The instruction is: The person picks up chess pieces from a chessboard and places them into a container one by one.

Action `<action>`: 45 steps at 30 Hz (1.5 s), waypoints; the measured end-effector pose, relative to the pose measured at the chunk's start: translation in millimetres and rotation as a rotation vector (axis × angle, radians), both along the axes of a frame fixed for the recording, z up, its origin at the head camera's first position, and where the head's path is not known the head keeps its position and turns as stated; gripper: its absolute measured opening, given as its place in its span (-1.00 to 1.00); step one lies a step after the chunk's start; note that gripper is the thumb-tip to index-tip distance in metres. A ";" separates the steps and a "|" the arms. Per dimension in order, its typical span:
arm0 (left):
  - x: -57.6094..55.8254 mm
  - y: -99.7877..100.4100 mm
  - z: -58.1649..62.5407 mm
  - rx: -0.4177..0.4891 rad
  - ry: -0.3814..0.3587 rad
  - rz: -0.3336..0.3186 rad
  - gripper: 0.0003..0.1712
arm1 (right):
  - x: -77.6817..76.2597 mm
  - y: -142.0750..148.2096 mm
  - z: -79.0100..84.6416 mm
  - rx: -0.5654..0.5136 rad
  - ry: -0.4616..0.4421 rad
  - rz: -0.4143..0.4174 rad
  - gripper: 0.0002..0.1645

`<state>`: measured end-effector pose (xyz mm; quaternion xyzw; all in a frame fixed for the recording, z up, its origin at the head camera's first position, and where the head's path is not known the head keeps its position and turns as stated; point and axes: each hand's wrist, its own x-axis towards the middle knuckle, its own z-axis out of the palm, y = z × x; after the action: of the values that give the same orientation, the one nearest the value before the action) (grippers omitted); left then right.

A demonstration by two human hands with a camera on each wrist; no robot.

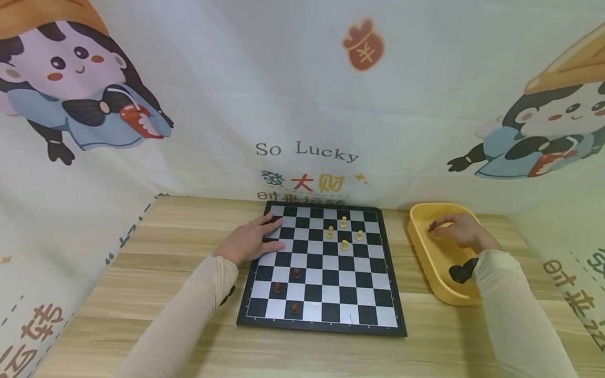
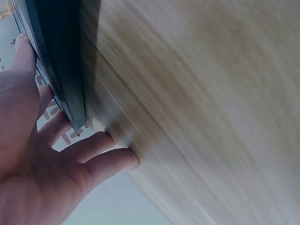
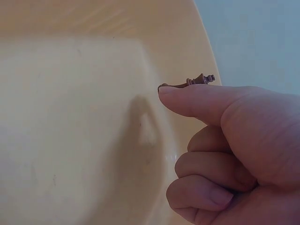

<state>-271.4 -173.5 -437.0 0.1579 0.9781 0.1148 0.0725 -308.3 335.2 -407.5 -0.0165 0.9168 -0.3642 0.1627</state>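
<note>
Left hand: fingers spread and loosely straight, grasping nothing; thumb and forefinger lie over the left edge of the chessboard.
Right hand: thumb and forefinger closed in a pinch on a dark brown chess piece; remaining fingers curled in.
Pinched piece: held over the yellow tray, towards its far end; tilted, nearly horizontal in the right wrist view.
Board: flat on the tabletop, left of the tray, not touching it.
Yellow pieces: four, on the board's far right part.
Brown pieces: three, near left part.
Backdrop: white, printed "So Lucky".
</note>
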 end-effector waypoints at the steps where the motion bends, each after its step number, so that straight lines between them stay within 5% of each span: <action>1: 0.2 0.2 0.4 0.000 -0.005 0.001 -0.11 | 0.0 0.2 -0.3 0.001 -0.002 -0.004 -0.55; 22: 0.9 2.1 2.9 -0.005 -0.008 0.003 -0.11 | 4.9 -1.9 6.0 0.024 -0.046 0.013 -0.39; 45: 2.2 1.5 1.8 -0.003 -0.021 0.018 -0.10 | 14.4 -50.3 45.3 0.078 0.100 0.066 -0.42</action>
<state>-269.2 -172.0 -435.2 0.1478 0.9788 0.1159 0.0822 -293.9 284.9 -362.2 -0.0587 0.9362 -0.3214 0.1295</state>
